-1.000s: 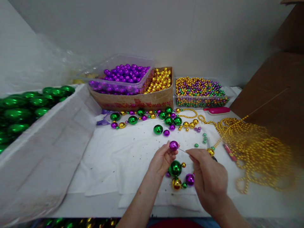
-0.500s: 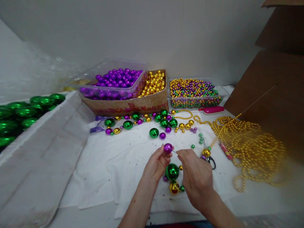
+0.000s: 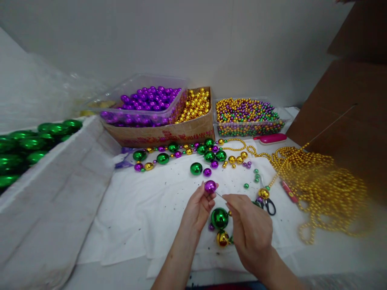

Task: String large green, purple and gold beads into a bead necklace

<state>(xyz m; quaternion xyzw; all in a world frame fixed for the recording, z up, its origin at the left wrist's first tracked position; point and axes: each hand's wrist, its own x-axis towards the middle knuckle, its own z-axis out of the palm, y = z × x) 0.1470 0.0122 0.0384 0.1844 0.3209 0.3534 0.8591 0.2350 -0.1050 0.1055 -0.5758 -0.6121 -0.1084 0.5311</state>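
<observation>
Between the fingertips of my left hand (image 3: 198, 207) is a shiny purple ball bead (image 3: 210, 186). My right hand (image 3: 252, 225) pinches a thin metal needle (image 3: 219, 195), whose far end meets the right side of that bead. Whether the tip is inside the hole I cannot tell. Below the hands lie a large green bead (image 3: 219, 218) and a gold bead (image 3: 222, 238), with smaller beads beside them, partly hidden by my right hand. Just beyond the held bead, a loose green bead (image 3: 196, 168) and a purple bead (image 3: 207, 172) rest on the white cloth (image 3: 136, 209).
A strung bead garland (image 3: 163, 158) lies farther back. Behind it stand a tub of purple beads (image 3: 151, 100), a carton of gold beads (image 3: 195, 105) and a tub of small mixed beads (image 3: 246, 117). Scissors (image 3: 270, 206) and piled gold bead chain (image 3: 329, 189) lie right; a green-bead box (image 3: 33, 143) stands left.
My left hand has shifted the purple bead slightly left and up. My right hand has moved slightly right and down, and more of the needle shows between the hands.
</observation>
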